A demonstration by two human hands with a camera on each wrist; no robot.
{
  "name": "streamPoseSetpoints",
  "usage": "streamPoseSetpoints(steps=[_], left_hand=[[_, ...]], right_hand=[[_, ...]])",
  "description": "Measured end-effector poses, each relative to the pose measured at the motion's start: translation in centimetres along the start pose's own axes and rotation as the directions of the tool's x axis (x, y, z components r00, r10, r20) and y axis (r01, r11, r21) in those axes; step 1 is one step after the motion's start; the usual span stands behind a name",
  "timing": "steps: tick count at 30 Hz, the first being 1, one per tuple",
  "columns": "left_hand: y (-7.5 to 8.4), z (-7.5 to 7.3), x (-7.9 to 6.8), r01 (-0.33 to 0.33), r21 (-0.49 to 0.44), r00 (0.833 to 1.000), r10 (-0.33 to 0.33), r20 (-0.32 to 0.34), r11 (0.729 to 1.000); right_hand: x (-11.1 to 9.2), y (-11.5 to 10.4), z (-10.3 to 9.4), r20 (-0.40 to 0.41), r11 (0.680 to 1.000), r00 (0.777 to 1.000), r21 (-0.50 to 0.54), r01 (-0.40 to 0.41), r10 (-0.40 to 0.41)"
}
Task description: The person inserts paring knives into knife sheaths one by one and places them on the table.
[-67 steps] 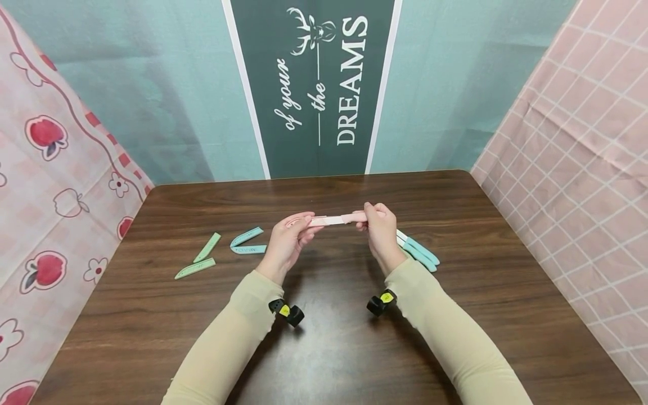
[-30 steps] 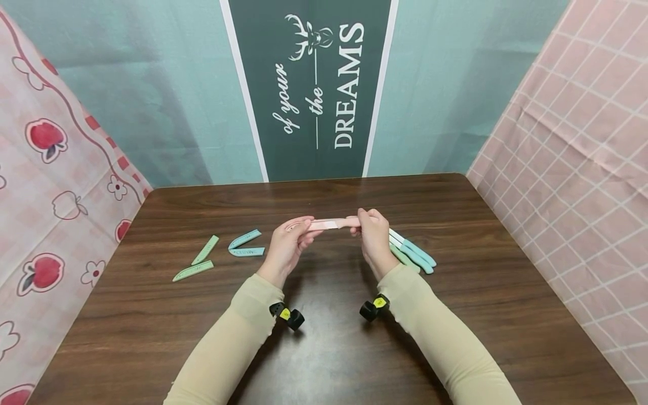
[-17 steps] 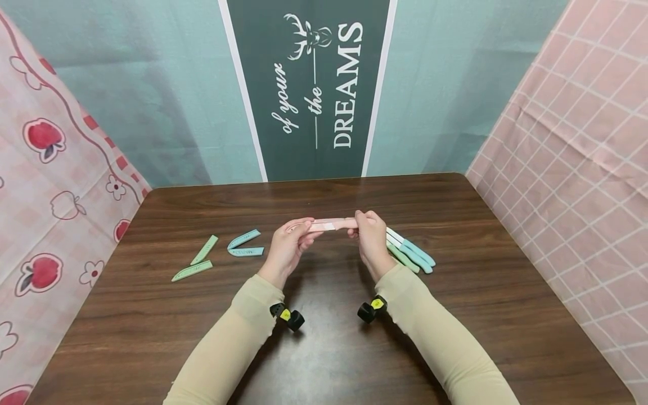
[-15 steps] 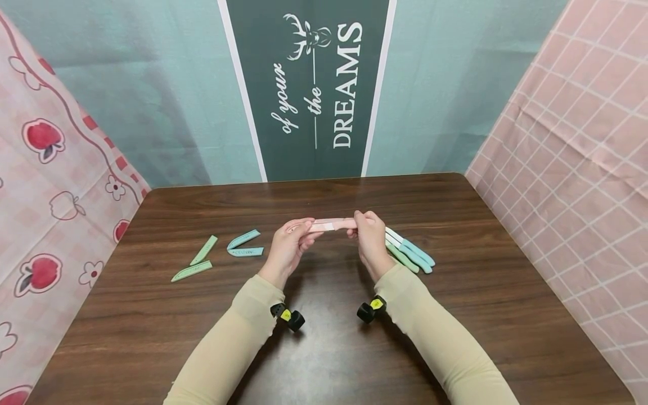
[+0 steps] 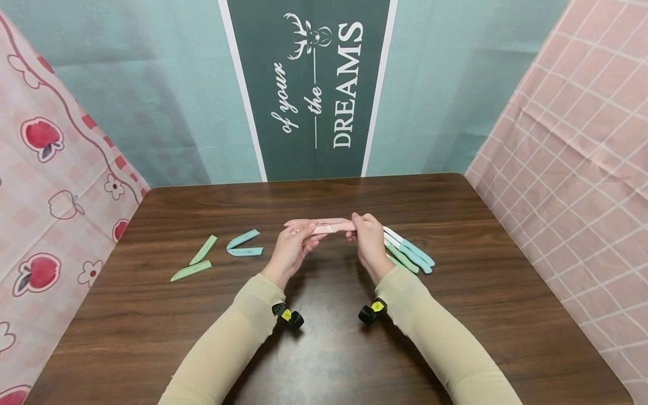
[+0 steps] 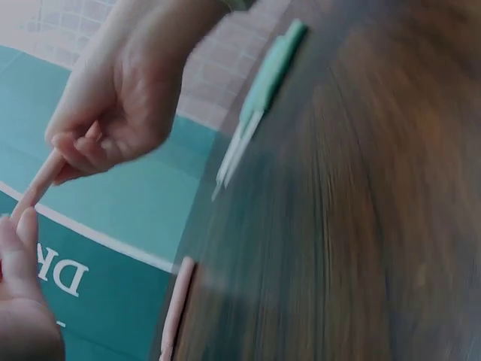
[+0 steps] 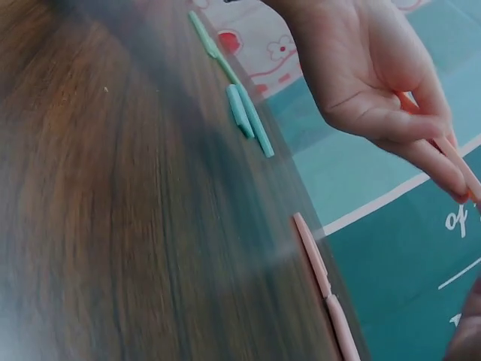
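Observation:
My left hand point(image 5: 293, 244) pinches a pink knife sheath point(image 5: 322, 229) above the table. My right hand point(image 5: 370, 241) holds the pink handle point(image 5: 345, 226) of a knife whose blade is mostly inside that sheath; only a short white stretch shows between them. In the left wrist view the right hand point(image 6: 124, 105) curls round the handle point(image 6: 41, 180). The left hand point(image 7: 376, 90) grips the sheath in the right wrist view. Just behind the hands, a sheathed pink knife point(image 7: 314, 259) lies on the table, partly hidden from the head camera.
On the wooden table point(image 5: 324, 349), green sheaths point(image 5: 192, 271) and blue sheaths point(image 5: 245, 251) lie to the left. Several knives with white blades, blue handles point(image 5: 417, 254) and green handles point(image 5: 404, 263), lie at the right, partly behind the right hand. Cloth hangs on three sides.
The right hand has moved left toward the left hand, and the bare stretch of blade has shortened. Both hands are slightly lower, so more of the pink knife behind them shows.

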State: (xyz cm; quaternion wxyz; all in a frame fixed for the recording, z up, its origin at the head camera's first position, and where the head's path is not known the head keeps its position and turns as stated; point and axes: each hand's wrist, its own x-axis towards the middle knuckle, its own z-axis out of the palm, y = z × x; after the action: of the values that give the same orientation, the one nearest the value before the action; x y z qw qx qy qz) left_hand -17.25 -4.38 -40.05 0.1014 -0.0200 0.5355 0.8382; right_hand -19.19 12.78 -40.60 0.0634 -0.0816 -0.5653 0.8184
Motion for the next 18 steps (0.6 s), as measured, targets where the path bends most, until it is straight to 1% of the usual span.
streamPoseSetpoints(steps=[2,3,4,5,6,7,8,9,11,12,13,14,15,16,17,18], left_hand=[[0.1,-0.5,0.3,-0.010,0.077,1.000,0.007,0.029,0.997],[0.2,-0.9,0.5,-0.023,0.133,0.998,0.016,0.054,0.991],[0.5,-1.3,0.7,-0.044,0.207,0.996,0.028,0.082,0.977],[0.7,-1.7,0.9,-0.074,0.287,0.993,0.044,0.111,0.955],[1.1,-2.2,1.1,-0.111,0.368,0.988,0.061,0.145,0.923],[1.5,-2.6,1.3,-0.153,0.457,0.981,0.077,0.180,0.876],[1.9,-3.0,1.5,-0.198,0.546,0.972,0.091,0.216,0.814],[2.4,-3.4,1.7,-0.249,0.631,0.961,0.107,0.255,0.734],[3.3,-3.9,2.0,-0.341,0.763,0.936,0.124,0.329,0.550],[3.7,-4.0,2.2,-0.382,0.810,0.922,0.131,0.363,0.446],[3.9,-4.2,2.4,-0.419,0.842,0.908,0.135,0.398,0.340],[4.1,-4.2,2.6,-0.451,0.859,0.893,0.139,0.429,0.244],[4.2,-4.3,2.8,-0.475,0.865,0.879,0.140,0.456,0.161],[4.2,-4.4,3.0,-0.490,0.867,0.868,0.138,0.477,0.085],[4.1,-4.4,3.2,-0.502,0.865,0.858,0.139,0.495,0.016],[3.9,-4.5,3.5,-0.507,0.861,0.851,0.135,0.508,-0.040]], right_hand=[[0.1,-0.2,-0.4,0.054,0.998,0.997,0.009,-0.055,0.055],[0.1,-0.3,-0.6,0.078,0.996,0.994,0.011,-0.084,0.083],[0.2,-0.4,-0.8,0.104,0.994,0.989,0.010,-0.111,0.110],[0.3,-0.5,-1.1,0.128,0.991,0.983,0.007,-0.133,0.131],[0.4,-0.6,-1.3,0.150,0.988,0.977,0.003,-0.153,0.150],[0.5,-0.8,-1.5,0.166,0.986,0.972,-0.002,-0.166,0.164],[0.7,-0.9,-1.8,0.178,0.984,0.968,-0.013,-0.177,0.176],[0.8,-1.0,-2.0,0.189,0.982,0.964,-0.028,-0.186,0.188],[1.1,-1.1,-2.3,0.216,0.977,0.953,-0.063,-0.202,0.211],[1.3,-1.2,-2.4,0.224,0.974,0.949,-0.085,-0.209,0.223],[1.5,-1.2,-2.5,0.228,0.971,0.945,-0.115,-0.212,0.233],[1.7,-1.1,-2.6,0.229,0.966,0.943,-0.155,-0.209,0.241],[1.8,-1.1,-2.6,0.229,0.958,0.942,-0.206,-0.198,0.244],[2.1,-0.9,-2.7,0.230,0.944,0.944,-0.287,-0.165,0.235],[2.3,-0.8,-2.9,0.231,0.917,0.948,-0.379,-0.121,0.221],[2.5,-0.6,-3.0,0.234,0.873,0.952,-0.483,-0.064,0.199]])
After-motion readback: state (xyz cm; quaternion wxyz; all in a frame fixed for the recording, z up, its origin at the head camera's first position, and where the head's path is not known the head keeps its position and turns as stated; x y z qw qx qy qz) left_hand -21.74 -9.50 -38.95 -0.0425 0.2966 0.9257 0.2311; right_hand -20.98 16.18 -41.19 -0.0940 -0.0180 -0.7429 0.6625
